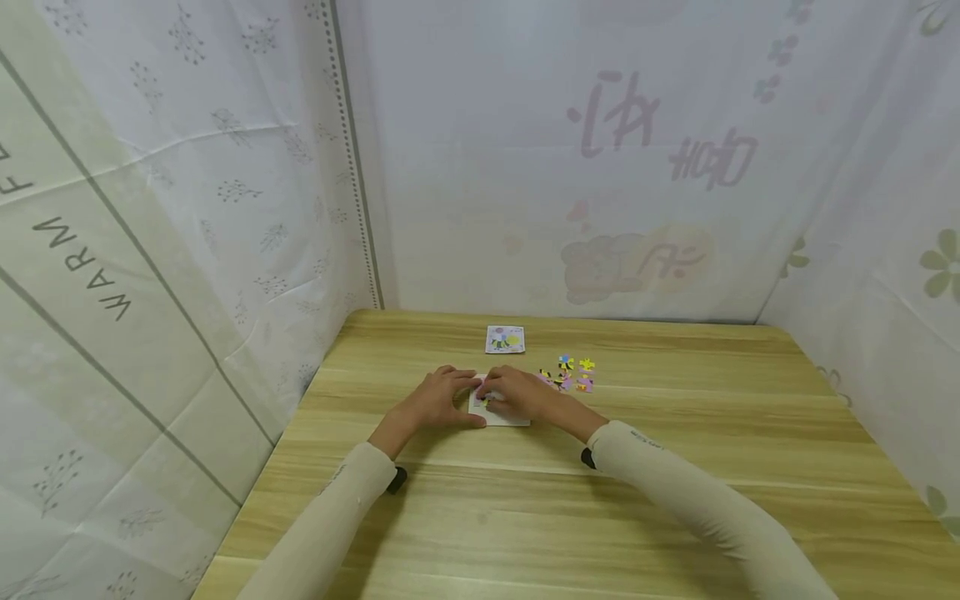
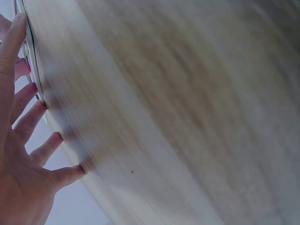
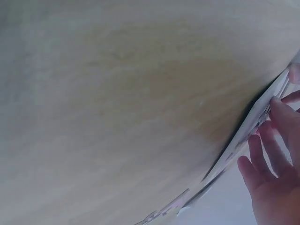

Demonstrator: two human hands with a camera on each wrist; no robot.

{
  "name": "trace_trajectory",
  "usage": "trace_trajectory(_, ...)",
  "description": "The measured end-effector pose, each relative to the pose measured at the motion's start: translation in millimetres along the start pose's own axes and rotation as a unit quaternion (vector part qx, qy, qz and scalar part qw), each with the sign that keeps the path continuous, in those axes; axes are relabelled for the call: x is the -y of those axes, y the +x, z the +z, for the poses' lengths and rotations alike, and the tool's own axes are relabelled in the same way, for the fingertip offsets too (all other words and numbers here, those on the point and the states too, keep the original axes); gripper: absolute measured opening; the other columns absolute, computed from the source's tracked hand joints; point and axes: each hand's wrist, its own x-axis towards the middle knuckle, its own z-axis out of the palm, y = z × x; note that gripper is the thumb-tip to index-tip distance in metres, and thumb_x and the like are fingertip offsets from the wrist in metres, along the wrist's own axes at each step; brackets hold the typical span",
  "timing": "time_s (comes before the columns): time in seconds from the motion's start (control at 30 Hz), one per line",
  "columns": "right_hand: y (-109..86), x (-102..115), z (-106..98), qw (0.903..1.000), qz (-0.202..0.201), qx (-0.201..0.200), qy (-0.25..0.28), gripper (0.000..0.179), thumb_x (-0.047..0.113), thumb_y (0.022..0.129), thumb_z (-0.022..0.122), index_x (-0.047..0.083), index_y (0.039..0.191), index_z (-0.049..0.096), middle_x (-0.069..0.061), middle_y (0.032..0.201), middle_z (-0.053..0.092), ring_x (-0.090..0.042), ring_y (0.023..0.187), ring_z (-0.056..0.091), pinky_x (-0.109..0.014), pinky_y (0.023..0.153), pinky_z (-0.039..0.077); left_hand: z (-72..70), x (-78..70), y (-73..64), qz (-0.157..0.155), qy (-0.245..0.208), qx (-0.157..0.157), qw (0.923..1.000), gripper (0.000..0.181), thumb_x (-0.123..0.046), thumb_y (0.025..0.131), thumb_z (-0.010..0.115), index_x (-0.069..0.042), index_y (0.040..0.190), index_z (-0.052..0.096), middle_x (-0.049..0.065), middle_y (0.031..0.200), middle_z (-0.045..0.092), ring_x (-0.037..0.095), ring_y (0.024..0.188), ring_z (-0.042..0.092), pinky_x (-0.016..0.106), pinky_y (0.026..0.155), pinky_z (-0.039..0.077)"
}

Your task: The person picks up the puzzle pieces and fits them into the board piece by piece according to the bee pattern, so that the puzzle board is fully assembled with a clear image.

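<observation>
A small white puzzle board [image 1: 510,419] lies flat on the table with a few pink and yellow pieces at its upper left. My left hand [image 1: 438,397] is spread around the board's left side, its thumb at the near edge and its fingertips by the far left corner. My right hand [image 1: 521,392] reaches over the board, thumb and fingers bent down onto a jigsaw puzzle piece [image 1: 486,402] there. This hand covers much of the board. In the right wrist view, the thumb [image 3: 281,110] touches the board's edge region.
Several loose puzzle pieces [image 1: 586,365] lie right of the board, some partly behind my right hand. A square picture card [image 1: 506,340] with a bee stands beyond the board. The wooden table [image 1: 480,517] reaches a curtain [image 1: 480,167] at the back.
</observation>
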Motion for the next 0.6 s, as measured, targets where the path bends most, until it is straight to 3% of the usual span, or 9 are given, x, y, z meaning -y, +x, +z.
trace_trajectory(0.23, 0.7, 0.2, -0.3, 0.9999, 0.002, 0.009, 0.005, 0.025, 0.016, 0.103, 0.068, 0.015, 0.127, 0.074, -0.009, 0.126, 0.067, -0.022, 0.113, 0.061, -0.037, 0.088, 0.056, -0.4, -0.8, -1.2, 0.003, -0.008, 0.001, 1.0, 0.085, -0.064, 0.083, 0.079, -0.016, 0.15, 0.058, 0.007, 0.158, 0.05, 0.038, 0.145, 0.04, 0.064, 0.117, 0.03)
trace_trajectory(0.43, 2.0, 0.2, -2.1, 0.9999, -0.013, 0.01, 0.001, 0.024, 0.013, 0.102, 0.068, 0.014, 0.124, 0.075, -0.008, 0.124, 0.067, -0.021, 0.112, 0.061, -0.036, 0.09, 0.055, -2.7, -2.5, -1.7, 0.004, -0.011, 0.0, 0.9999, 0.085, -0.063, 0.083, 0.08, -0.015, 0.149, 0.058, 0.008, 0.157, 0.05, 0.039, 0.145, 0.041, 0.066, 0.116, 0.03)
trace_trajectory(0.6, 2.5, 0.2, -2.2, 0.9999, -0.003, 0.015, 0.004, 0.024, 0.016, 0.102, 0.068, 0.016, 0.125, 0.075, -0.007, 0.125, 0.066, -0.019, 0.113, 0.06, -0.035, 0.092, 0.055, -3.0, -2.1, -1.1, 0.003, -0.012, -0.001, 0.9999, 0.084, -0.061, 0.082, 0.081, -0.015, 0.149, 0.058, 0.008, 0.157, 0.05, 0.037, 0.144, 0.041, 0.066, 0.116, 0.03)
